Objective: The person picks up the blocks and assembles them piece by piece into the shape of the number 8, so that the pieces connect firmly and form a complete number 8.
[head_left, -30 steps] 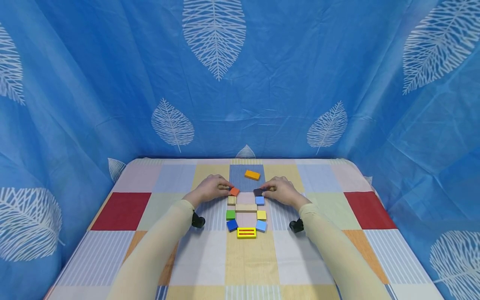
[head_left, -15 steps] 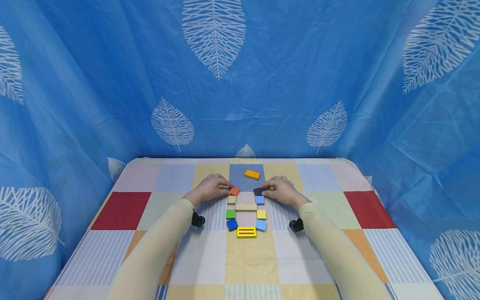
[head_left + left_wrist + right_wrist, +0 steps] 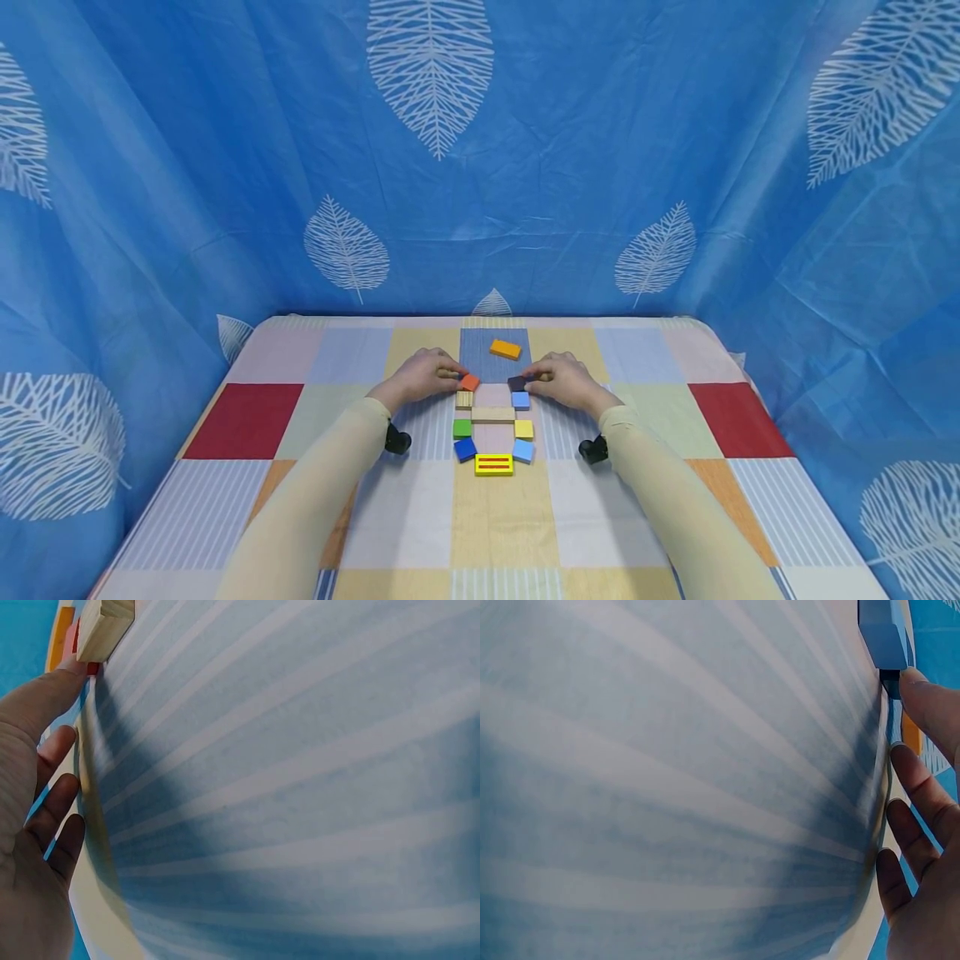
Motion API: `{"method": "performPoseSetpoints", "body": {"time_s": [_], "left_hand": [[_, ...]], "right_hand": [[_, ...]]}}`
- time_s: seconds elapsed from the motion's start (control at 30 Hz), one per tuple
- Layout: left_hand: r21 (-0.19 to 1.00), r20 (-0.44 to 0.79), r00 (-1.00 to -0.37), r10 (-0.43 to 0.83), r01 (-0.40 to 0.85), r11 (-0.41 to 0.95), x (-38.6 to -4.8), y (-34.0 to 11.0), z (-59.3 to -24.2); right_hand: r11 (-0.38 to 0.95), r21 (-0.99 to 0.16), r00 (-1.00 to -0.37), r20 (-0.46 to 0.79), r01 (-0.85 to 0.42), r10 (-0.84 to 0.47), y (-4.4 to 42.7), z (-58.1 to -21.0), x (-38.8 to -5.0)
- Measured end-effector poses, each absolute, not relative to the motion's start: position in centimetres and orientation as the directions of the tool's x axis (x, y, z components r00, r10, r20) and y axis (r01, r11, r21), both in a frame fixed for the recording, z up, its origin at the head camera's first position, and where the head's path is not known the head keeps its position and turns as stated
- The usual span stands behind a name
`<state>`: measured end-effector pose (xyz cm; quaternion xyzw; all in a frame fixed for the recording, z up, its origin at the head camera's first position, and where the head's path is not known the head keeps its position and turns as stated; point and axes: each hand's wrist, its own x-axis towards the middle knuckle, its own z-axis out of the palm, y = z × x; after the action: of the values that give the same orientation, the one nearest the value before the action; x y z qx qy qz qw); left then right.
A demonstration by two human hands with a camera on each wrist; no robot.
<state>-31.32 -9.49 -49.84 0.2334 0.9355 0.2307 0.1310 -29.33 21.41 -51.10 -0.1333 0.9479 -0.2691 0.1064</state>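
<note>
At the upper left of a ring of toy blocks, my left hand point(image 3: 422, 375) pinches a red-orange block point(image 3: 469, 382). Across from it, my right hand point(image 3: 567, 382) has its thumb and index finger on a black block point(image 3: 517, 383). Just below these lie a striped wooden block point(image 3: 464, 401) and a light blue block point(image 3: 521, 401). In the left wrist view the wooden block point(image 3: 105, 634) partly hides the red one. The right wrist view shows my thumb at the black block point(image 3: 889, 682), with the other fingers loosely bent.
A long plain wooden block point(image 3: 492, 415) spans the ring's middle. Lower down are a green block point(image 3: 462, 428), a yellow block point(image 3: 523, 429), a dark blue block point(image 3: 465, 450) and a red-striped yellow block point(image 3: 493, 465). An orange block point(image 3: 506, 349) lies beyond my hands. Blue curtains point(image 3: 480, 208) surround the table.
</note>
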Motion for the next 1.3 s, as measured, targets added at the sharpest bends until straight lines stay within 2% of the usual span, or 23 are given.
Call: {"method": "performPoseSetpoints", "body": {"time_s": [1.3], "left_hand": [[0.467,-0.118,-0.855,0.505,0.401,0.788,-31.28,-9.45,-49.9]], "right_hand": [[0.79,-0.579,-0.944,-0.101,-0.2,-0.313,21.59,-51.12,-28.96]]}}
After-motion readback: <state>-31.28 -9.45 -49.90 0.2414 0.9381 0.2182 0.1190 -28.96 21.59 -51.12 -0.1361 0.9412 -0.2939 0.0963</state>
